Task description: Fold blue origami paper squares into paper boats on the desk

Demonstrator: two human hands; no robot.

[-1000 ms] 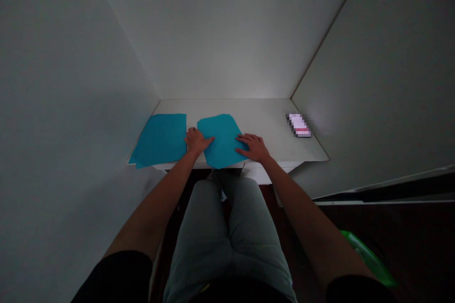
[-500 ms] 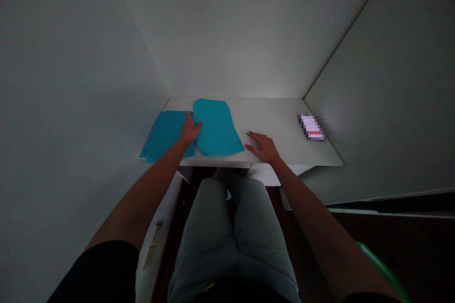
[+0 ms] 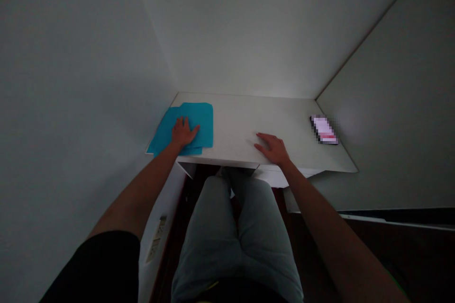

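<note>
The left hand (image 3: 182,133), fingers spread, presses the overlapping blue sheets (image 3: 204,125) left of centre, probably to keep them flat; the right hand (image 3: 275,150), loosely open, rests on the tabletop (image 3: 234,128).

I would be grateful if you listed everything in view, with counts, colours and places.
Sheets: at least two, blue, overlapping at the desk's left end
Desk: one, white, against the walls
Phone-like device: one, pinkish screen, dark edge, desk's right end
Walls: three, grey-white, left, behind and right
Floor: dark, below
Left hand: one, bare, on the sheets
Right hand: one, bare, at the desk's front
Trousers: one pair, grey-blue, bottom centre
</note>
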